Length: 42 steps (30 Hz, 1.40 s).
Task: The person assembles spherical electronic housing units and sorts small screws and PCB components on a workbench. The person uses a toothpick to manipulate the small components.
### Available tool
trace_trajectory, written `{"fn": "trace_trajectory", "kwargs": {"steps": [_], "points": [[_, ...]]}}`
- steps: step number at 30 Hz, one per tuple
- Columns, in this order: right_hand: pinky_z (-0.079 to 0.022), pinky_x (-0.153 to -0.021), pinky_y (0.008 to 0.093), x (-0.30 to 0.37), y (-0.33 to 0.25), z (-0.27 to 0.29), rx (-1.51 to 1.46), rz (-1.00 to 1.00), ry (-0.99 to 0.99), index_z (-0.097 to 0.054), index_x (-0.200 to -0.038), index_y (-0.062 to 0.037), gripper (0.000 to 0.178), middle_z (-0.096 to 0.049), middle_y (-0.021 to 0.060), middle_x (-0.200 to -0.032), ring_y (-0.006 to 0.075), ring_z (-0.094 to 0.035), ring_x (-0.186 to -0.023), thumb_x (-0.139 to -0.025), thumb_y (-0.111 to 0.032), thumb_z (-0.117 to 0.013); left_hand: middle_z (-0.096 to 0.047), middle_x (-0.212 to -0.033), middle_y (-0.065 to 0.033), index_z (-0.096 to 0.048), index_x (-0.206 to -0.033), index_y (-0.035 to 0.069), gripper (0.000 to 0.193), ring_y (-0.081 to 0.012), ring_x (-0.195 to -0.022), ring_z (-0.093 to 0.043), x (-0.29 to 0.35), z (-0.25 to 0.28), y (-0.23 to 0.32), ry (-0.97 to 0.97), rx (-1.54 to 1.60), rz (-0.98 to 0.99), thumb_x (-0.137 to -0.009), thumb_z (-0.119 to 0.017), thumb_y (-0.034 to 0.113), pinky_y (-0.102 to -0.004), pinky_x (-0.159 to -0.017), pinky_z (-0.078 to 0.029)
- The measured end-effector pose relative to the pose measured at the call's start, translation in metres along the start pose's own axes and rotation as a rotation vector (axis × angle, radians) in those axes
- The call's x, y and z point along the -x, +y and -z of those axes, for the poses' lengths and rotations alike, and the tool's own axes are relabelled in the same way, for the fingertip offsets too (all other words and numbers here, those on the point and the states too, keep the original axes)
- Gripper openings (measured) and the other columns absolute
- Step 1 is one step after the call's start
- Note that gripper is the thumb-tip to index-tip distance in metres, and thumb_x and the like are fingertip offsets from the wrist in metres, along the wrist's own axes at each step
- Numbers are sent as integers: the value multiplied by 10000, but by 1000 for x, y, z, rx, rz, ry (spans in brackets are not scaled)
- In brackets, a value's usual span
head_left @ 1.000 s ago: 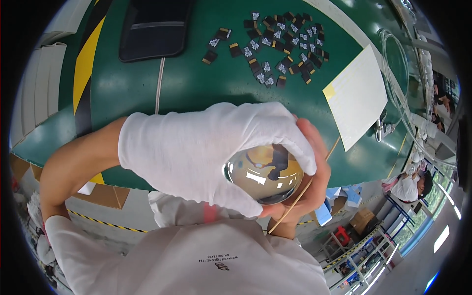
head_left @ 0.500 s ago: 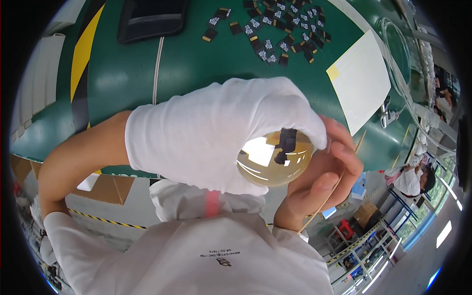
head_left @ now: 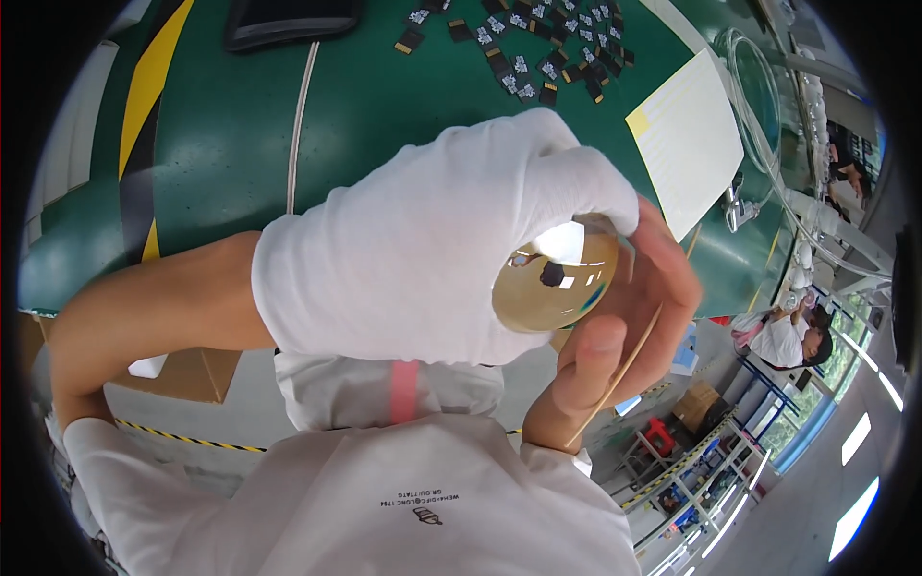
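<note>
The left hand (head_left: 423, 259), in a white cloth glove, is curled over the top of a round, shiny gold-tinted glass lens (head_left: 555, 288), its fingers closed on the upper rim. The bare right hand (head_left: 624, 326) cups the same lens from beneath and from the far side, thumb upright just below the disc and fingers wrapped behind it, so both hands are clamped on the lens between them. The right hand also pinches a thin wooden stick (head_left: 619, 370), whose long axis slants from low near the thumb up toward the fingertips, lying just beside the lens edge but, as far as I can tell, not across its face. The lens is held up close to the chest, its mirrored face turned toward the camera, with a small dark square patch (head_left: 551, 275) near its centre; whether that is a thing on the surface or a reflection I cannot tell.

Beyond the hands lies the green table (head_left: 384, 106), with a scatter of small black chips (head_left: 538, 48) well away from them, a white sheet of paper (head_left: 687, 139) past the right hand, and a white cable (head_left: 300, 115) running away beyond the left.
</note>
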State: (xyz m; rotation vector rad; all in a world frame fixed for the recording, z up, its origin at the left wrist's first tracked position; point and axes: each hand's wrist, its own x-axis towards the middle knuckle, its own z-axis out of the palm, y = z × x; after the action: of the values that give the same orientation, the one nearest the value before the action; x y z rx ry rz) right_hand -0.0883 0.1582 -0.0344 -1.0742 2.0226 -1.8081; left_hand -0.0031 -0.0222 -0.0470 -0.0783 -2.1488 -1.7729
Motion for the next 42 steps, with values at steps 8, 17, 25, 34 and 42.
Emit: {"fn": "trace_trajectory", "kwargs": {"steps": [8, 17, 25, 34, 42], "points": [[-473, -1103, 508, 16, 5, -6, -52, -135, 90, -380, -1494, 65, 1082, -477, 330, -1478, 419, -561, -1332, -769, -538, -910, -622, -1159, -110, -641, -1257, 110, 620, -328, -985, -647, -3, 4, -8, -60, -60, -50, -692, -893, 143, -409, -837, -538], [-533, -1035, 380, 9, -3, -19, 145, -241, 121, -377, -1571, 29, 1156, -587, 195, -1422, 278, -646, -1235, -758, -662, -823, -643, -1216, -124, -626, -1317, 73, 619, -313, -1063, -656, -3, 4, -21, -95, 76, -124, -733, -805, 174, -395, -932, -525], [-531, -1054, 423, 11, 15, -14, 60, -136, 54, -373, -1546, 80, 1283, -606, 194, -1382, 303, -653, -1227, -581, -468, -1017, -670, -1216, -118, -645, -1278, 50, 478, -242, -1101, -660, -1, 11, -23, -111, 471, -16, -824, -694, 192, -363, -945, -522], [-476, -1145, 445, 0, 29, -4, 125, 139, -124, -294, -1602, 40, 1319, -468, 190, -1559, 321, -558, -1363, -560, -253, -1048, -641, -1314, -134, -636, -1290, 1, 640, -251, -1209, -620, -22, 27, -16, -275, 515, 123, -650, -629, 30, -366, -1092, -468], [-509, -1097, 407, 2, 24, -2, 225, 30, -253, -286, -1612, 35, 1194, -436, 219, -1593, 304, -571, -1351, -661, -146, -986, -612, -1263, -110, -621, -1266, -18, 577, -227, -1184, -621, -29, 33, 15, -261, 527, 596, -696, -659, 58, -348, -1072, -483]]}}
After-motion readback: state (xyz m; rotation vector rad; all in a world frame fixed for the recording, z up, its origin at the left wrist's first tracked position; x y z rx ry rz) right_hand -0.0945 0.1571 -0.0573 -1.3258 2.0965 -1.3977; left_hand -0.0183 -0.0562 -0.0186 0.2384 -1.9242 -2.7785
